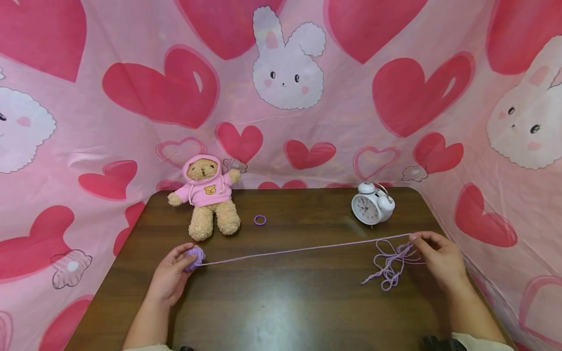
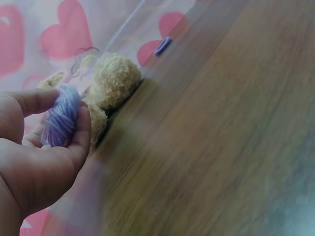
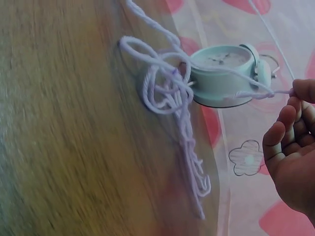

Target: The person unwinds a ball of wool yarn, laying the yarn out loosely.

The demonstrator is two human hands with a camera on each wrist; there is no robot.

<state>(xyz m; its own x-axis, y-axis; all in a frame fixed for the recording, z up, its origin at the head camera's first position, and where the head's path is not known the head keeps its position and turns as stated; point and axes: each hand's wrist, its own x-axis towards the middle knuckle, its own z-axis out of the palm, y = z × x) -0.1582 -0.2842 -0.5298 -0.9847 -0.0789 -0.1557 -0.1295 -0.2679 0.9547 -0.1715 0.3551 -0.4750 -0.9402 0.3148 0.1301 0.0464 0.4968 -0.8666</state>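
Note:
My left hand [image 1: 169,275] grips a small ball of purple yarn [image 1: 195,258] between thumb and fingers, over the left part of the table. From the ball a single yarn strand [image 1: 303,249] runs nearly straight across to my right hand [image 1: 442,261]. There the thumb and index finger pinch the strand, as the right wrist view shows too. A loose tangle of the same yarn [image 3: 170,88] trails beside the right hand, with loops and a free end lying on the tabletop. In the left wrist view the wound ball [image 2: 63,118] sits between curled fingers.
On the brown table [image 1: 272,302], a teddy bear [image 1: 210,195] in a pink hoodie lies at the back left. Right of it is a purple ring [image 1: 260,220]. A white alarm clock [image 1: 372,204] stands at the back right. Pink heart-patterned cloth [image 1: 298,126] hangs behind the table.

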